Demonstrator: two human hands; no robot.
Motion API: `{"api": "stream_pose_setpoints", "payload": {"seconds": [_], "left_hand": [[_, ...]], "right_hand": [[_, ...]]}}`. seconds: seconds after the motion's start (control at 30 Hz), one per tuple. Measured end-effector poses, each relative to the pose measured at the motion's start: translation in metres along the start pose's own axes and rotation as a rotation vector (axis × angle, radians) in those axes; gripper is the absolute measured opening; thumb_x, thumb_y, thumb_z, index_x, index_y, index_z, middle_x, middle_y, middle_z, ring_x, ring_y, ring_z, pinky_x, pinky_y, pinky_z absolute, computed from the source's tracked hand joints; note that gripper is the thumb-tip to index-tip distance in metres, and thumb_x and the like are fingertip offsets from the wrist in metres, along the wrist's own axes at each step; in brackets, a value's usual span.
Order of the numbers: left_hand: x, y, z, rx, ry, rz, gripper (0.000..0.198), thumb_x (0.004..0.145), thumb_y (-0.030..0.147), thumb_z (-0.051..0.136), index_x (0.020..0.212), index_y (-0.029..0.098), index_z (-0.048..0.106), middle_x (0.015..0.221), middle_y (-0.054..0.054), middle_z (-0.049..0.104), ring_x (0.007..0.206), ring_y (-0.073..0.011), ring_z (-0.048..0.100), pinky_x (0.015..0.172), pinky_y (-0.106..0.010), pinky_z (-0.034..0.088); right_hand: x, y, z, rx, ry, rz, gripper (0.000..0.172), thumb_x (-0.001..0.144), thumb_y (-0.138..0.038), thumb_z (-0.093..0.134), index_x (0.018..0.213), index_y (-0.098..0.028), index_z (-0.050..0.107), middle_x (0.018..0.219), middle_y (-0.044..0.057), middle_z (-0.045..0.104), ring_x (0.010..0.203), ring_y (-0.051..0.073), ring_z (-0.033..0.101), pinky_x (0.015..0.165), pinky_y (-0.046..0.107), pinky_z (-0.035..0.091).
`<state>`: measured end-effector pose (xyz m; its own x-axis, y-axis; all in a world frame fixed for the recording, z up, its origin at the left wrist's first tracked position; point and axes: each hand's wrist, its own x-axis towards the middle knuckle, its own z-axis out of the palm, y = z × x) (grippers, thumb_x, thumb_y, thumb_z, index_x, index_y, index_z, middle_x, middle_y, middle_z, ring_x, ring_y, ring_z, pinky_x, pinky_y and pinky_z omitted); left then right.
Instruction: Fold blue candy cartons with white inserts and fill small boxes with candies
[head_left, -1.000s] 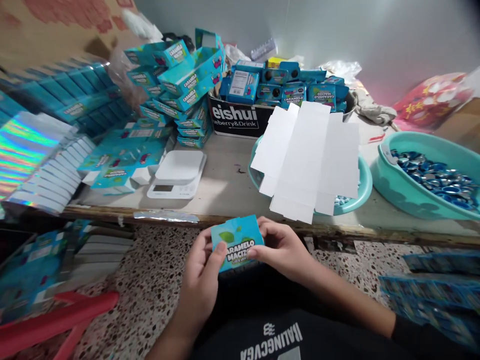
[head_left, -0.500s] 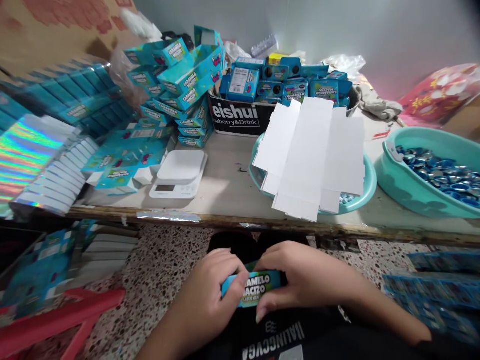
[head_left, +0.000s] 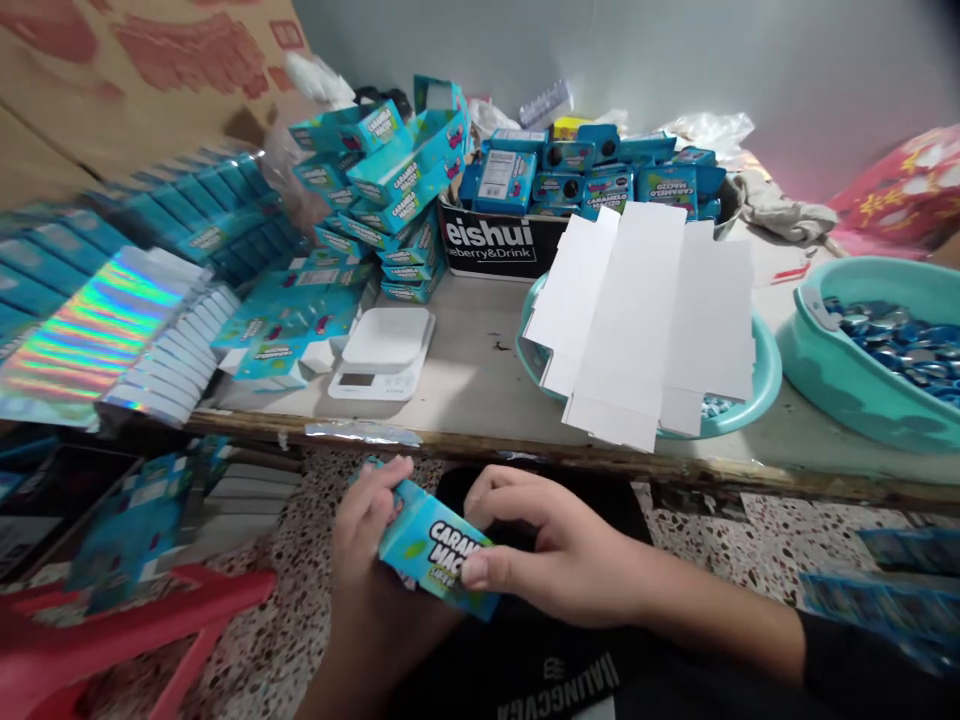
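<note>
Over my lap I hold a small blue cardboard box (head_left: 420,535) with "Caramelo Macizo" lettering, tilted down to the right. My left hand (head_left: 367,545) is closed around its left end, with fingers over the back edge and the palm beneath. At the right end my right hand (head_left: 551,540) grips it, thumb on the printed front and fingers bent behind the upper edge. My fingers and the tilt hide the inside of the box.
Beyond the table's edge (head_left: 480,446) stand a white scale (head_left: 382,350), stacked blue display boxes (head_left: 405,180), and a carton (head_left: 502,240) of small blue boxes. White flat cardboard (head_left: 637,320) covers one teal basin (head_left: 769,370). Another basin (head_left: 832,370) holds shiny round tins. A red stool (head_left: 150,620) stands lower left.
The box has moved left and up and turned from level to sloping. My left hand has shifted to its far left end. The whole view has swung slightly left.
</note>
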<state>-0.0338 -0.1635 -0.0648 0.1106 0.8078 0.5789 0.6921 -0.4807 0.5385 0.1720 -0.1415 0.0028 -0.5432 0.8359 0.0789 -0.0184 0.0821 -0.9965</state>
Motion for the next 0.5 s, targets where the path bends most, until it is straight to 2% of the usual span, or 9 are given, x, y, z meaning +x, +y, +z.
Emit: {"api": "stream_pose_setpoints", "payload": {"seconds": [0.07,0.2,0.27,0.33,0.4,0.5], "left_hand": [[0.003,0.004,-0.001,0.009,0.065,0.101,0.106,0.058,0.035,0.084,0.147,0.039,0.026,0.138,-0.01,0.047,0.123,-0.0379,0.053,0.108,-0.068,0.04],[0.003,0.014,-0.001,0.011,0.034,0.185,0.101,0.058,0.032,0.082,0.145,0.028,0.031,0.13,-0.014,0.048,0.117,-0.0367,0.053,0.109,-0.065,0.039],[0.001,0.02,0.003,0.015,0.044,0.192,0.106,0.055,0.042,0.086,0.144,0.027,0.031,0.127,-0.014,0.048,0.113,-0.0359,0.053,0.107,-0.064,0.04],[0.0,0.028,0.009,-0.008,0.075,0.17,0.106,0.055,0.061,0.084,0.141,0.029,0.032,0.123,-0.012,0.048,0.109,-0.0351,0.053,0.104,-0.064,0.043],[0.0,0.035,0.014,-0.06,0.103,0.13,0.098,0.061,0.078,0.071,0.139,0.031,0.033,0.12,-0.011,0.048,0.106,-0.0345,0.053,0.104,-0.064,0.043],[0.004,0.041,0.019,-0.113,0.109,0.09,0.092,0.067,0.084,0.057,0.139,0.031,0.032,0.118,-0.009,0.048,0.107,-0.0342,0.054,0.108,-0.064,0.039]], "right_hand": [[0.003,0.007,0.003,0.131,-0.056,0.092,0.031,0.086,-0.047,0.07,0.09,-0.016,0.07,0.085,0.001,0.061,0.08,0.014,0.056,0.074,0.028,0.045],[0.001,0.017,0.005,0.4,-0.09,0.25,0.033,0.081,-0.042,0.076,0.1,-0.016,0.069,0.088,0.0,0.063,0.077,0.013,0.056,0.074,0.028,0.047],[-0.001,0.022,0.004,0.478,-0.123,0.258,0.029,0.08,-0.037,0.077,0.097,-0.016,0.067,0.088,0.0,0.062,0.076,0.011,0.056,0.073,0.026,0.047],[-0.001,0.026,0.001,0.589,-0.225,0.261,0.028,0.08,-0.035,0.078,0.096,-0.015,0.065,0.085,-0.001,0.061,0.073,0.009,0.055,0.072,0.024,0.046],[-0.001,0.027,-0.002,0.698,-0.343,0.283,0.031,0.079,-0.035,0.079,0.094,-0.014,0.063,0.083,-0.002,0.06,0.07,0.007,0.054,0.07,0.021,0.046],[0.002,0.028,-0.004,0.764,-0.404,0.291,0.031,0.079,-0.032,0.081,0.094,-0.013,0.06,0.084,-0.001,0.06,0.071,0.006,0.055,0.07,0.019,0.046]]}}
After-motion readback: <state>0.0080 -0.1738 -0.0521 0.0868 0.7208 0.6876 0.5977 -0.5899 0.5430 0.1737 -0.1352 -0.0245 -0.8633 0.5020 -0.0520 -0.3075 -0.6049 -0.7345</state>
